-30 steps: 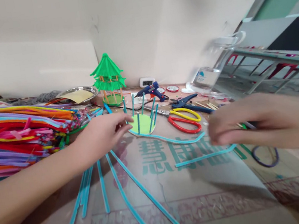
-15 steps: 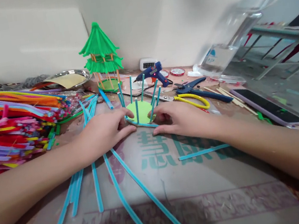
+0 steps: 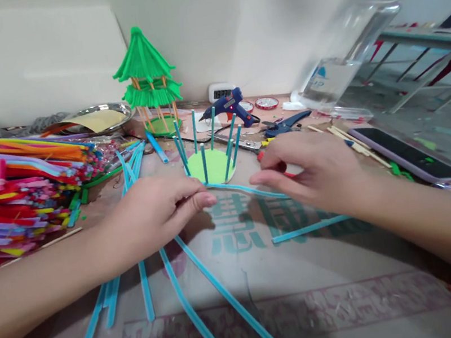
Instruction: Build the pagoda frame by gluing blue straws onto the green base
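Observation:
A light green disc (image 3: 212, 165) stands ringed by several upright blue-green sticks (image 3: 205, 163). At its near left edge my left hand (image 3: 162, 204) is closed, thumb and forefinger pinching a blue pipe cleaner (image 3: 245, 187) against the rim. From those fingertips the pipe cleaner runs right, curving away from the disc and passing under my right hand (image 3: 310, 164). The right hand hovers right of the disc, its thumb and forefinger curved and apart with nothing visible between them; its other fingers are hidden. More blue pipe cleaners (image 3: 229, 300) lie beneath and in front of my left arm.
Bundles of coloured pipe cleaners (image 3: 19, 190) fill the left side. Behind stand a green pagoda model (image 3: 147, 84), a glue gun (image 3: 226, 106) and a small timer (image 3: 219, 91). Blue-handled pliers (image 3: 287, 124), wooden sticks (image 3: 354, 143), a phone (image 3: 407, 154) and a clear jug (image 3: 344, 53) are at right.
My right hand has moved right, away from the disc's rim, and the pipe cleaner's right part now swings out from the disc. My left hand has shifted slightly at the near left edge.

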Tool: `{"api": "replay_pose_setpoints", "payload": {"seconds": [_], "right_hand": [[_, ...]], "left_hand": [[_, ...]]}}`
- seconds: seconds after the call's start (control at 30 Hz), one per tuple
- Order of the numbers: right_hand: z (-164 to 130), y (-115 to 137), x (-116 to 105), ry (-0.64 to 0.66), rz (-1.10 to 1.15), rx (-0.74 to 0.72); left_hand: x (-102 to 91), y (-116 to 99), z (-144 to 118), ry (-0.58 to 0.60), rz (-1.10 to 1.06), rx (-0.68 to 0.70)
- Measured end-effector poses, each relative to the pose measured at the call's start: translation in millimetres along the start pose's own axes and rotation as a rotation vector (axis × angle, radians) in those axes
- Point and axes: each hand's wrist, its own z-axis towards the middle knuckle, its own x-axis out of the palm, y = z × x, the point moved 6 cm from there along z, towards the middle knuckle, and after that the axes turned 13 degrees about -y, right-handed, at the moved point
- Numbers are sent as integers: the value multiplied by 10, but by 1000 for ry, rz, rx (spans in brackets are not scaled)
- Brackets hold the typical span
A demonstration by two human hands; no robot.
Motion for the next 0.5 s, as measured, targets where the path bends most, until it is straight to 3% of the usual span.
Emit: {"api": "replay_pose_setpoints", "payload": {"seconds": [0.1,0.23,0.27,0.4,0.5], "right_hand": [[-9,226,-38,-5,55,-141],[-47,98,111,37,35,-16],[-59,19,156,53,20,37],[-111,-225,333,160,-27,142],[-128,-280,435,216,-23,143]], "left_hand": [[-17,-242,-39,67,-156,47],[61,-400,-135,322,-326,130],[69,-346,-131,315,-261,123],[-2,54,-25,21,330,42],[28,244,12,-32,501,-17]]}}
